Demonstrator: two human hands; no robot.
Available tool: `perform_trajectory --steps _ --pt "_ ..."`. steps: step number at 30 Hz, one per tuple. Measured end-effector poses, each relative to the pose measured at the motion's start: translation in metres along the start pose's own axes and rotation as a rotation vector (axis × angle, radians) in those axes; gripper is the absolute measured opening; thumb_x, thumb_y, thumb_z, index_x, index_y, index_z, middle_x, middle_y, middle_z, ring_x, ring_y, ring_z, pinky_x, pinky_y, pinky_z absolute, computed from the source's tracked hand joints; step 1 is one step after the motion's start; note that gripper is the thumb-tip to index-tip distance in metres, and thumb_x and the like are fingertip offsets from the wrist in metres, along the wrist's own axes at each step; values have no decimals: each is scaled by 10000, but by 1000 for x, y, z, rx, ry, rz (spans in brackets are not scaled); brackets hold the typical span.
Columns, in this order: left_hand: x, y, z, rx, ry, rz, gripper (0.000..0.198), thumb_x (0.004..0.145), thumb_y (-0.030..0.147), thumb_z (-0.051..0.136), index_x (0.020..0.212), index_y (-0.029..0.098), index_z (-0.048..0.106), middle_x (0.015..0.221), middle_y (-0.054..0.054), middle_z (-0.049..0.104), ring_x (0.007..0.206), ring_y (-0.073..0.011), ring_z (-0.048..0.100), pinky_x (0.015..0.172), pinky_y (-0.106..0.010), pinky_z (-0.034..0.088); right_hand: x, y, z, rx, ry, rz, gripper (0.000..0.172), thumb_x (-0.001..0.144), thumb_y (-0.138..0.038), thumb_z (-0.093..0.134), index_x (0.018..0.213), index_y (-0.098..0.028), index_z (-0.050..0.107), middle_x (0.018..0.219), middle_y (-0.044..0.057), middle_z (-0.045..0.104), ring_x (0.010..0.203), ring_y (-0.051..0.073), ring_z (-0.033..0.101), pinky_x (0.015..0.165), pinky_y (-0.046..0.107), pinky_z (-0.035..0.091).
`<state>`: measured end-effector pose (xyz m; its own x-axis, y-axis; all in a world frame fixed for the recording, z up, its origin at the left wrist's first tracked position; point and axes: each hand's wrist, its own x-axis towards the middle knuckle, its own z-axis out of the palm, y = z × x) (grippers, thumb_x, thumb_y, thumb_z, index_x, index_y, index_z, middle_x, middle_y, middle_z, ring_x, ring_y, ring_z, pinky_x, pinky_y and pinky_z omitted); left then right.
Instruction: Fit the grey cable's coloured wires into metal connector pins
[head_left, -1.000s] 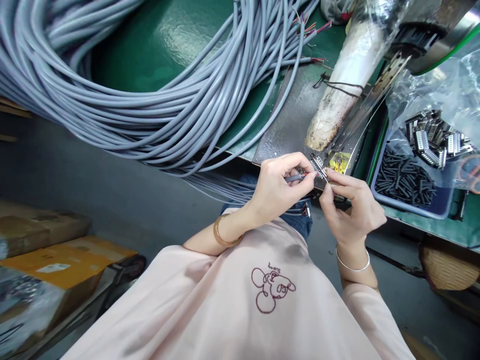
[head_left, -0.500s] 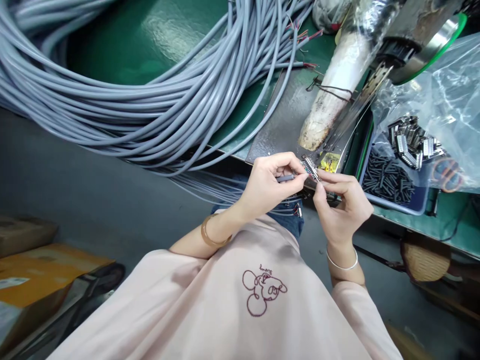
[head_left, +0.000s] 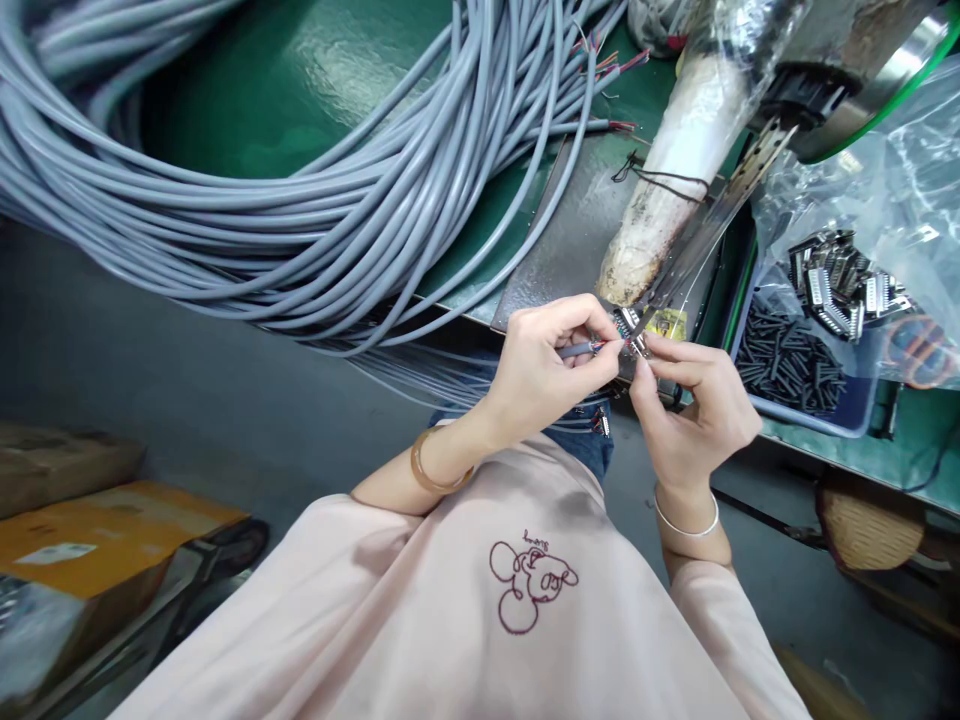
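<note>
"Pinching snugly, the left hand [head_left: 551, 350] had a grey cable [head_left: 576, 350] by its coloured wires, just right of centre in the frame!"

"And the right hand [head_left: 697, 410]?"

"Thumb and forefinger nearly together, gripping one end of the small metal connector [head_left: 627, 321], right by those wires, below the white tube [head_left: 660, 210]. Whether any wire was joined, I couldn't tell!"

"Elsewhere?"

"What a sprawl: a cable bundle [head_left: 420, 220] swept the upper left, over the green table [head_left: 225, 115], while a blue tray [head_left: 862, 415] of black tubes [head_left: 787, 365] sat at the right!"
</note>
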<state>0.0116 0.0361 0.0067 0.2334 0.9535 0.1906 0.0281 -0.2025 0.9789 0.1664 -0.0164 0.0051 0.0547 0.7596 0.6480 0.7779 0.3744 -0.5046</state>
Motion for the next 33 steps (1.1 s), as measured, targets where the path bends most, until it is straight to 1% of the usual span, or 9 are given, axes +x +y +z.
perform_trajectory --steps 3,6,10,14,20,24,27,30,33 --pt "0 0 -1 23 -7 44 81 825 122 677 754 157 659 774 -17 662 630 -86 567 536 -210 435 1 -2 0 -8 9 3 186 833 -83 740 906 -237 666 988 9 779 887 171 754 800 329 624" --pt "1 1 -2 33 -21 47 85 829 126 675 753 159 655 770 -21 667 648 -98 585 556 -218 457 0 -3 0 -25 5 -4 195 829 -90 750 924 -242 673 1011 13 780 901 175 756 807 328 633" --pt "2 3 -2 21 -32 14 79 831 139 674 758 158 651 773 -23 673 667 -105 606 594 -221 491 0 -5 -1 -81 -2 -35 201 825 -101 758 931 -245 667 1017 14 784 886 170 762 805 308 638" --pt "2 3 -3 5 -43 -38 81 823 147 677 751 154 641 752 -17 666 643 -93 594 589 -211 488 -2 -4 -1 -116 -3 -65 182 830 -119 749 891 -241 627 1033 18 786 871 166 767 763 288 637" --pt "-2 -5 -4 9 -84 -95 68 810 131 678 753 147 646 745 -11 679 633 -82 588 608 -206 481 -9 2 -3 -138 -98 -111 196 840 -104 739 911 -236 613 1053 20 796 881 158 776 754 256 629" --pt "-7 -7 -1 -7 -100 -109 62 813 144 688 759 145 658 752 -17 687 641 -87 596 620 -211 494 -13 5 -5 -129 -92 -130 208 837 -96 749 946 -234 638 1094 20 799 915 167 787 771 244 632" --pt "-14 -7 0 -39 -113 -133 67 829 165 690 772 136 672 751 -27 698 629 -86 600 617 -208 505 -15 3 -9 -122 -73 -143 222 820 -72 760 947 -224 658 1059 22 806 884 168 793 781 238 633" --pt "-23 -9 -2 -99 -168 -150 78 853 205 702 884 135 722 851 -56 744 668 -92 640 658 -207 546 -17 -2 -15 -155 -18 -118 220 805 -70 772 910 -233 668 980 -7 814 807 168 793 729 246 637" --pt "-31 -13 -9 -200 -205 -212 342 847 247 741 1174 152 706 976 -74 759 656 -79 654 655 -194 566 -19 -7 -20 -179 54 -49 206 793 -79 783 871 -234 674 931 -15 813 768 184 792 670 268 636"
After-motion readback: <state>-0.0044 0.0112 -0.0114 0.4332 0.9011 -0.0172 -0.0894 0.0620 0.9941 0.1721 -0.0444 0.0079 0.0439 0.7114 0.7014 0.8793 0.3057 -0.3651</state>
